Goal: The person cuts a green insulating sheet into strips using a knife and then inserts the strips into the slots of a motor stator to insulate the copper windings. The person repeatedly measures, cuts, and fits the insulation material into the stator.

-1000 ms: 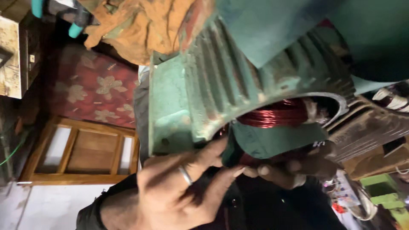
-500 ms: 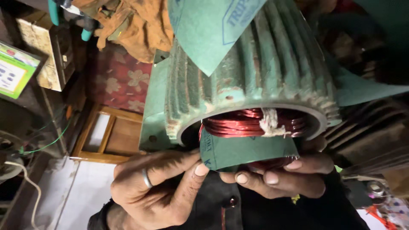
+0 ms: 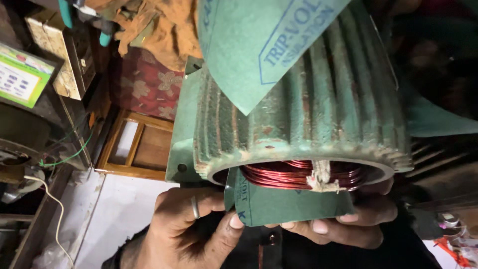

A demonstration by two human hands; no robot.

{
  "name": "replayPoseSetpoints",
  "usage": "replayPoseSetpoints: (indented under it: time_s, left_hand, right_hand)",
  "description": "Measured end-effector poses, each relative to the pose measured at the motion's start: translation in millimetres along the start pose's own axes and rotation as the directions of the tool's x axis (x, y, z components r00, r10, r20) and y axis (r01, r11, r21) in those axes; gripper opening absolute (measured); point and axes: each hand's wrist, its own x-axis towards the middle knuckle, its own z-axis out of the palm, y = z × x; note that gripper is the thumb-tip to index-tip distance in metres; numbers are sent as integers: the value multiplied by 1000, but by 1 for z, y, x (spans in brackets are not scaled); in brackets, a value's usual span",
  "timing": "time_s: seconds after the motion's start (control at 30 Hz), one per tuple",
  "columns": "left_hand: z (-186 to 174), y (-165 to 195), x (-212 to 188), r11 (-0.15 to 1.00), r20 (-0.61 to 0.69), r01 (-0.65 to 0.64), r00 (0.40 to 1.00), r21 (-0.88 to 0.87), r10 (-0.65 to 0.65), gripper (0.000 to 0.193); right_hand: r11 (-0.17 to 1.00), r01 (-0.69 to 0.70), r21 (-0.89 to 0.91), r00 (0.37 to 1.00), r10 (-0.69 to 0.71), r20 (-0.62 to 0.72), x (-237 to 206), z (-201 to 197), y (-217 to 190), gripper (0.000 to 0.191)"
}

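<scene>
Boxes and a green card [image 3: 22, 74] sit far to the left, and a wooden frame [image 3: 137, 147] lies on the floor below them. Next comes the left hand [image 3: 186, 226], with a ring on one finger. Its thumb and fingers pinch the left edge of a small green paper sheet [image 3: 291, 206]. That sheet lies flat and wide, side to side, just under the red wire coil [image 3: 298, 174] inside the big green motor shell [image 3: 303, 124]. The right hand [image 3: 343, 226] holds the sheet from below, fingers curled close together against it. Both hands touch the paper. A bigger green sheet [image 3: 254, 45] hangs over the top of the shell.
</scene>
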Motion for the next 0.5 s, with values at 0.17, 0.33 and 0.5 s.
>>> replayPoseSetpoints:
  time_s: [0.17, 0.33, 0.5]
  left_hand:
    - [1, 8, 5, 999, 41, -27, 999, 39, 25, 11]
    - [6, 2, 3, 985, 32, -149, 989, 83, 146, 11]
    - [6, -3, 4, 965, 65, -247, 968, 92, 242, 14]
  right_hand:
    - [987, 158, -28, 986, -156, 65, -6, -8, 17, 22]
    - [906, 412, -93, 908, -417, -34, -2, 11, 48, 27]
    - [929, 248, -273, 946, -294, -140, 31, 44, 47, 30]
